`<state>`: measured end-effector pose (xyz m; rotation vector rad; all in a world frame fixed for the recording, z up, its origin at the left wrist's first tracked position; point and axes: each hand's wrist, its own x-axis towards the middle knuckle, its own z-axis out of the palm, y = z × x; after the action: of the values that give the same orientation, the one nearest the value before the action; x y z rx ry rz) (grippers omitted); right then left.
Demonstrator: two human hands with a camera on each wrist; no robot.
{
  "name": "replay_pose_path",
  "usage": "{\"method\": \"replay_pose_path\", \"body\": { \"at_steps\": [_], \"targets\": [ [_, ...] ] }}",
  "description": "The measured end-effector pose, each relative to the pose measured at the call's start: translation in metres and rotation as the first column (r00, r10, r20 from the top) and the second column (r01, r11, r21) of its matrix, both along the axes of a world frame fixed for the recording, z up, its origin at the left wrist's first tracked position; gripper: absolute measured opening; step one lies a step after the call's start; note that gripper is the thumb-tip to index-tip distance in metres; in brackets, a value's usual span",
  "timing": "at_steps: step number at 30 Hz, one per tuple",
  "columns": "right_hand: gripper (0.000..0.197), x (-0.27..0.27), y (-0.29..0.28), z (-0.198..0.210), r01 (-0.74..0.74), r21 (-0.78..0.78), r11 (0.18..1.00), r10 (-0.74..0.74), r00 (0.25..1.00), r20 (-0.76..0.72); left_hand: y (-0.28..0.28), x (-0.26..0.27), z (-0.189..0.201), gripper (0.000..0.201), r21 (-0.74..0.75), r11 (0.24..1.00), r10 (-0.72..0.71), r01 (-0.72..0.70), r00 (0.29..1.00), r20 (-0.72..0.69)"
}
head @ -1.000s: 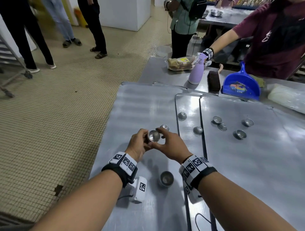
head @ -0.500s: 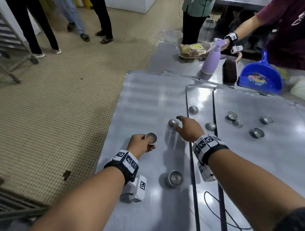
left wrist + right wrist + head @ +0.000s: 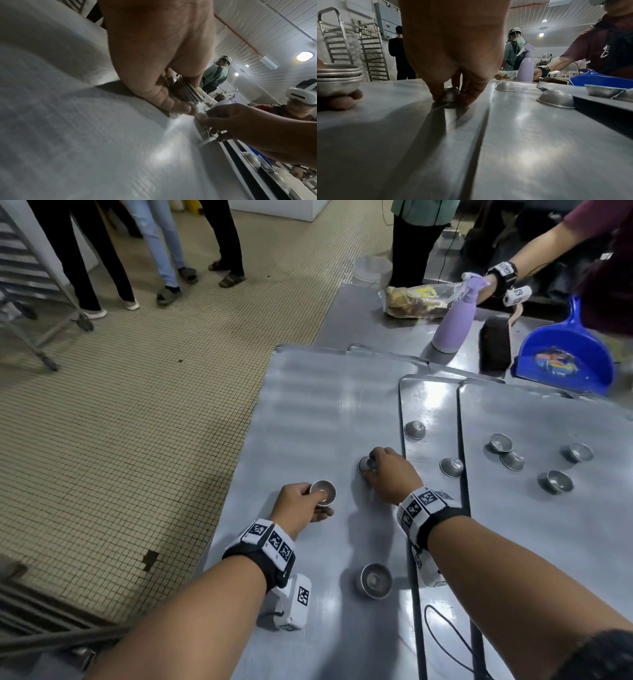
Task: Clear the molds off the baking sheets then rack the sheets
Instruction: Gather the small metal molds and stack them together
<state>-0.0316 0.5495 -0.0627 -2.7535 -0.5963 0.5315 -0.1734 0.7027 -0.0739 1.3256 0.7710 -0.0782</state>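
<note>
My left hand (image 3: 301, 503) grips a nested stack of small metal molds (image 3: 322, 492), rims up, just above the left baking sheet (image 3: 308, 405); the stack's rims (image 3: 187, 90) show in the left wrist view. My right hand (image 3: 387, 474) pinches an upturned dome mold (image 3: 365, 464) that sits on the same sheet, thumb and fingers around its base (image 3: 449, 94). Another mold (image 3: 375, 580) stands rim up near my wrists. Two upturned molds (image 3: 414, 429) (image 3: 451, 466) sit on the narrow middle sheet (image 3: 428, 392). Several more molds (image 3: 555, 481) lie on the right sheet (image 3: 548, 542).
At the table's far end stand a lilac spray bottle (image 3: 454, 320), a brush (image 3: 495, 344), a blue dustpan (image 3: 565, 357) and a bagged loaf (image 3: 416, 301); another person's hand (image 3: 493, 287) is at the bottle. A wheeled tray rack (image 3: 30, 289) and several standing people are on the tiled floor left.
My hands parted: the left drew the mold stack down to the left, the right reached forward and closed on the upturned mold on the left sheet.
</note>
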Motion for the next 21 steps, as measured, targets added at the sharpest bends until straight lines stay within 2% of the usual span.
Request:
{"method": "replay_pose_path", "body": {
  "at_steps": [5, 10, 17, 21],
  "targets": [
    [0.054, -0.014, -0.011, 0.005, -0.005, 0.098, 0.995, 0.006, 1.0, -0.006, 0.0, -0.001, 0.0, 0.017, 0.013, 1.0, -0.002, 0.002, 1.0, -0.001],
    [0.029, -0.029, -0.022, 0.005, 0.029, 0.158, 0.987, -0.032, 0.999, 0.019, -0.002, -0.001, 0.001, 0.016, 0.045, 0.999, -0.001, 0.001, 1.0, 0.009],
    [0.055, -0.049, -0.034, 0.008, 0.012, 0.126, 0.992, -0.011, 1.0, -0.009, -0.006, -0.007, 0.002, 0.012, 0.152, 0.988, -0.035, 0.027, 0.998, 0.051],
    [0.05, -0.056, -0.038, 0.015, -0.007, 0.049, 0.999, 0.008, 1.0, -0.021, -0.008, -0.009, 0.003, 0.01, 0.172, 0.985, -0.04, 0.029, 0.997, 0.058]
  ]
}}
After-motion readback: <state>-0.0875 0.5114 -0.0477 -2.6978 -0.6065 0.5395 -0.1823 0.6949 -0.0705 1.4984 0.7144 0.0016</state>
